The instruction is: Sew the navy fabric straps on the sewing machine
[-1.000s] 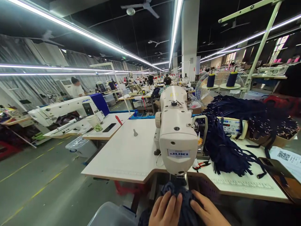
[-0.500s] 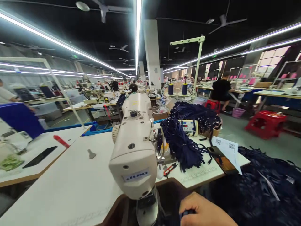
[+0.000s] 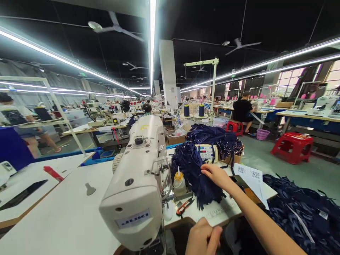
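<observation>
My right hand [image 3: 215, 175] reaches over the machine table to a bundle of navy fabric straps [image 3: 203, 187]. Its thumb and fingers pinch together on the straps near the middle of the bundle. At the bottom edge my left hand [image 3: 202, 238] is closed, fingers curled and thumb to the right; whatever it holds, if anything, is hidden. Left of both hands stands a white sewing machine [image 3: 135, 191]. Between the machine and the bundle are an oil bottle with a yellow cap [image 3: 179, 182] and red-handled thread snips [image 3: 184, 207].
A larger heap of navy straps [image 3: 212, 138] lies behind a control box [image 3: 207, 153]. A phone [image 3: 251, 194] and a printed sheet [image 3: 249, 177] rest at the right edge. Dark fabric [image 3: 300, 212] is piled at right. A red stool [image 3: 292, 148] stands beyond.
My right hand has moved from the bottom edge, where it held something dark blue, up to the strap bundle. My left hand has come into view below. The view has tilted up and shifted right.
</observation>
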{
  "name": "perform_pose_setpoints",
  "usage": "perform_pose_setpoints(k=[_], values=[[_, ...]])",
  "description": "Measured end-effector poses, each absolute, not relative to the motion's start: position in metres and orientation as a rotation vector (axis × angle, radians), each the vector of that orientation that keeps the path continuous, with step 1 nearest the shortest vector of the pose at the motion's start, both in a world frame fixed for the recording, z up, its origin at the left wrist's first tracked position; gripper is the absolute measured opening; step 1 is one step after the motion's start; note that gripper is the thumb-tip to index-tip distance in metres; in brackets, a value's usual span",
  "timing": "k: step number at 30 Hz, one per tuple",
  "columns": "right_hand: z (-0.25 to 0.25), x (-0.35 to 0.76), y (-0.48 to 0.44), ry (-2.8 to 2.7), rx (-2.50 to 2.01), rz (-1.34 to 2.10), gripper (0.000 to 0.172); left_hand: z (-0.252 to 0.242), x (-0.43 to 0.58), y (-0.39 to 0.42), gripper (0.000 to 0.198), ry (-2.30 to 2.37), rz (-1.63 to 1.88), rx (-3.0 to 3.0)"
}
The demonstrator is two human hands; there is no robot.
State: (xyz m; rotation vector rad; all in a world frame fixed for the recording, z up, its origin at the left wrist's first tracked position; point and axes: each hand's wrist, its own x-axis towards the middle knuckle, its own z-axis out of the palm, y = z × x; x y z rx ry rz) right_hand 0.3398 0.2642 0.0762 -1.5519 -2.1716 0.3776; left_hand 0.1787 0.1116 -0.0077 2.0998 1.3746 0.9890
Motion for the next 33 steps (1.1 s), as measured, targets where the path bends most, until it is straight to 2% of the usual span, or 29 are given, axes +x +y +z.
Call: perform_pose_setpoints(k=[2, 4, 6, 13, 19, 25, 33], values=[[0.078, 0.332, 0.292, -2.177, -1.633, 0.305, 0.04, 0.012, 0.198, 0.141, 0.031, 1.45, 1.035, 2.007], [0.074, 0.322, 0.313, -2.193, -1.717, 0.26, 0.054, 0.025, 0.213, 0.173, 0.037, 1.572, 1.085, 1.917], [0.066, 0.315, 0.33, -2.221, -1.786, 0.238, 0.058, 0.028, 0.223, 0.203, 0.041, 1.728, 1.084, 1.833], [0.042, 0.326, 0.368, -2.307, -1.893, 0.259, 0.05, 0.006, 0.23, 0.269, 0.026, 1.929, 0.92, 1.782], [0.038, 0.327, 0.38, -2.336, -1.901, 0.288, 0.046, 0.014, 0.229, 0.291, 0.017, 1.922, 0.77, 1.926], [0.032, 0.324, 0.381, -2.333, -1.908, 0.279, 0.04, 0.026, 0.234, 0.306, 0.024, 2.029, 0.489, 2.012], [0.029, 0.32, 0.376, -2.3, -1.904, 0.241, 0.038, 0.017, 0.217, 0.323, 0.025, 1.765, 0.392, 2.094]])
